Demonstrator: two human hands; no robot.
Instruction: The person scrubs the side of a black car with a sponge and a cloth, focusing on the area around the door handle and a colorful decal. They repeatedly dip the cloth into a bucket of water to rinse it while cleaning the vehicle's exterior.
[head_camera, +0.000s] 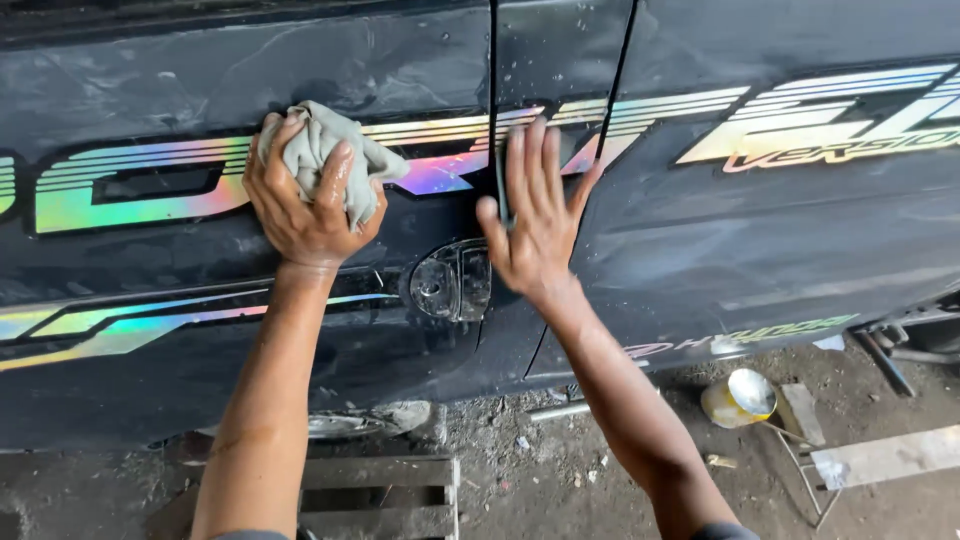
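My left hand (300, 205) clutches a crumpled grey rag (335, 150) and presses it against the wet black side panel of a vehicle (760, 230), over a rainbow-coloured holographic stripe (150, 185). My right hand (535, 215) lies flat on the same panel with fingers spread, across the vertical gaps between panels (493, 60). A black door handle (452, 282) sits just below and between the two hands.
On the dirt ground below lie a yellow tin with a shiny lid (738, 397), a wooden pallet (385, 495), a pale plank (885, 457) and a metal rod (560, 411).
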